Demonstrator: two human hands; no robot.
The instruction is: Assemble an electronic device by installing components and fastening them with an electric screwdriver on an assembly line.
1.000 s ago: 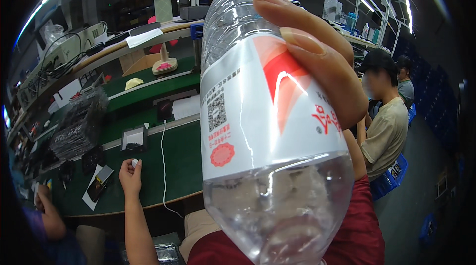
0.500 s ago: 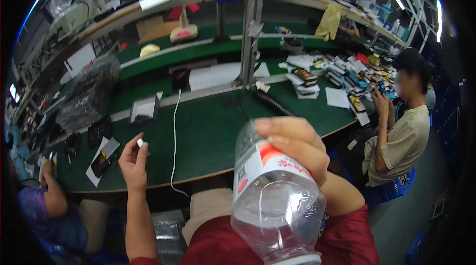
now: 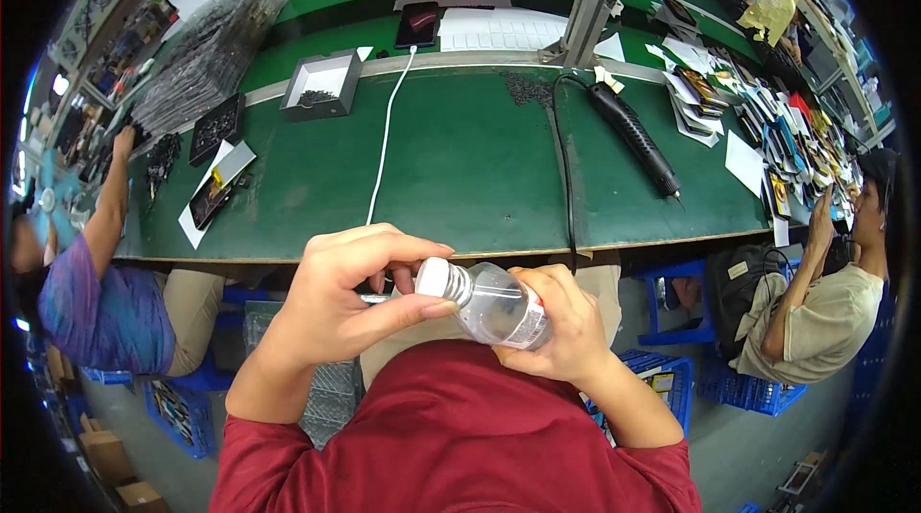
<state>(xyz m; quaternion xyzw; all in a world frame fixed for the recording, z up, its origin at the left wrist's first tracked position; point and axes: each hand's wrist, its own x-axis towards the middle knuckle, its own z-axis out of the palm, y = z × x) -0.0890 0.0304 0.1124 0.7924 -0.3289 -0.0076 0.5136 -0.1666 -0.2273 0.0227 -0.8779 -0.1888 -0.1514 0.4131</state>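
My left fingers [image 3: 398,246] pinch the round white plastic cap [image 3: 433,278] on the neck of a bottle [image 3: 497,302], thumb on the side nearer me. Its clear, shiny plastic lies tilted between my two hands. My right fingers [image 3: 564,291] curl around its body, partly over a white label [image 3: 531,323]. Beyond them spreads the smooth green desk [image 3: 460,158]; ahead of the right ones lies a black, tube-shaped screwdriver [image 3: 633,137], ahead of the left ones a thin white cable [image 3: 386,134].
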